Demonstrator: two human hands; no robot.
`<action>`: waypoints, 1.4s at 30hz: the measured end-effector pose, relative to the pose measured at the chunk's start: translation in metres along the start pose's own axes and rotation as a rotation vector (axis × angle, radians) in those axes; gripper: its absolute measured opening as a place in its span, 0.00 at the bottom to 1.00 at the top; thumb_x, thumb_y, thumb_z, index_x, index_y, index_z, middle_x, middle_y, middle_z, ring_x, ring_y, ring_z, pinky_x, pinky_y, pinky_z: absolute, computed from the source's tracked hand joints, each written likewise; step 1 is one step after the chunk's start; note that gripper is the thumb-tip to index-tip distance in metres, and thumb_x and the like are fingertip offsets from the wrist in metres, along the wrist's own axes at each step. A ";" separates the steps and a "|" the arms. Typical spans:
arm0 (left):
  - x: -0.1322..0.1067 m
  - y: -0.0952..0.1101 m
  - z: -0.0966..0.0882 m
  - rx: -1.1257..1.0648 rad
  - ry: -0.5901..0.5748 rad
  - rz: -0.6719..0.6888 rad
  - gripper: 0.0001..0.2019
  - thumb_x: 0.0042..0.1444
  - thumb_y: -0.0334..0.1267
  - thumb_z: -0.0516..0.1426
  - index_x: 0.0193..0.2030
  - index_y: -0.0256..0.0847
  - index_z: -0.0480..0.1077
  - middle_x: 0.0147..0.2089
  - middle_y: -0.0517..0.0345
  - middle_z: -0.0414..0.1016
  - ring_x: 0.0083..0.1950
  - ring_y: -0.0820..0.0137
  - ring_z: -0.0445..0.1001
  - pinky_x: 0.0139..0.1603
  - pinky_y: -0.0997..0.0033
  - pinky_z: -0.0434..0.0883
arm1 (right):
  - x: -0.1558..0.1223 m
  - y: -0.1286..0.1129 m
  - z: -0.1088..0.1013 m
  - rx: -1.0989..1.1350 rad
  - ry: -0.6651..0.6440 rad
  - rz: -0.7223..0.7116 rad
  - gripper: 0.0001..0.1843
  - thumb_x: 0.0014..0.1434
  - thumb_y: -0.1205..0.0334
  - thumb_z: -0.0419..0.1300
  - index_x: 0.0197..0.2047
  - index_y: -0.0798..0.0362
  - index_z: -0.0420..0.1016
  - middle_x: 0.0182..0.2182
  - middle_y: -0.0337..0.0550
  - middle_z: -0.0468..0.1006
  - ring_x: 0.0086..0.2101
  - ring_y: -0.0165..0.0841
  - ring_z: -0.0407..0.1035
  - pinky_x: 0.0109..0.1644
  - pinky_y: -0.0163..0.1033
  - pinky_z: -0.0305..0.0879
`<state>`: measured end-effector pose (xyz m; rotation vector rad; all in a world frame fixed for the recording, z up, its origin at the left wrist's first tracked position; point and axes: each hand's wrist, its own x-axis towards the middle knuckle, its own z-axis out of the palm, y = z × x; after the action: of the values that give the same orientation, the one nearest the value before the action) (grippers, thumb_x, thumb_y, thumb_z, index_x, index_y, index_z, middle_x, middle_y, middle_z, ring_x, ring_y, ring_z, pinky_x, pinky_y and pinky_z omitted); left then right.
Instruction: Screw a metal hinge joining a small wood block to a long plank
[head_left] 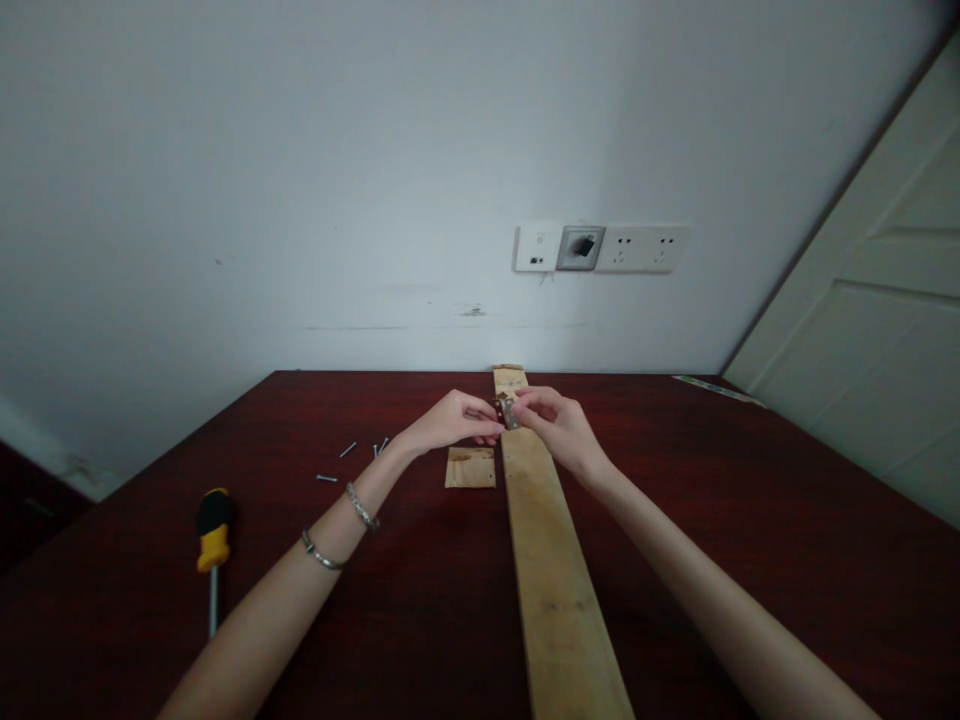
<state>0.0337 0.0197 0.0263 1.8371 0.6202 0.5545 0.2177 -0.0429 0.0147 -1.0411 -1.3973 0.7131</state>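
Both my hands meet over the far part of a long wooden plank [551, 560] that runs away from me on the dark red table [750, 520]. My left hand [450, 422] and my right hand [559, 425] pinch a small metal hinge [508, 411] between their fingertips, just above the plank. A small square wooden piece [470, 467] lies flat beside the plank, under my left hand. My left wrist wears two metal bangles.
Several loose screws [352, 458] lie scattered left of my left hand. A screwdriver with a yellow and black handle [212, 545] rests near the table's left edge. Wall sockets [600, 248] sit on the white wall behind. A white door stands at the right.
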 end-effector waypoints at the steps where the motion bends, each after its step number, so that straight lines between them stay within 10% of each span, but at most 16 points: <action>1: 0.000 0.001 -0.001 0.007 0.004 0.002 0.12 0.50 0.39 0.63 0.39 0.32 0.76 0.30 0.53 0.78 0.31 0.74 0.75 0.34 0.73 0.72 | 0.000 0.000 -0.001 0.015 -0.009 0.016 0.13 0.47 0.51 0.64 0.29 0.53 0.75 0.42 0.47 0.76 0.42 0.36 0.70 0.49 0.42 0.65; 14: 0.000 0.008 0.012 -0.222 0.140 0.046 0.13 0.46 0.38 0.65 0.36 0.29 0.74 0.33 0.49 0.79 0.34 0.69 0.78 0.37 0.70 0.75 | -0.001 -0.005 -0.001 0.193 -0.073 0.267 0.17 0.45 0.48 0.66 0.30 0.53 0.74 0.32 0.40 0.76 0.33 0.30 0.70 0.42 0.39 0.65; 24: 0.001 0.005 0.010 -0.185 0.174 -0.024 0.09 0.48 0.34 0.64 0.33 0.30 0.73 0.31 0.50 0.79 0.30 0.69 0.79 0.35 0.71 0.75 | 0.004 0.009 -0.001 0.082 -0.057 0.173 0.15 0.43 0.51 0.66 0.27 0.55 0.74 0.27 0.40 0.77 0.30 0.30 0.71 0.37 0.37 0.66; 42: -0.001 0.005 0.007 -0.169 0.148 -0.054 0.08 0.48 0.34 0.64 0.32 0.31 0.74 0.28 0.52 0.78 0.30 0.70 0.78 0.37 0.70 0.74 | -0.003 0.020 -0.001 -0.252 -0.248 -0.091 0.28 0.48 0.57 0.65 0.52 0.50 0.66 0.34 0.40 0.77 0.36 0.33 0.71 0.42 0.42 0.66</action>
<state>0.0377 0.0128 0.0283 1.6265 0.6984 0.6898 0.2218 -0.0379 -0.0043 -1.1028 -1.7726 0.6252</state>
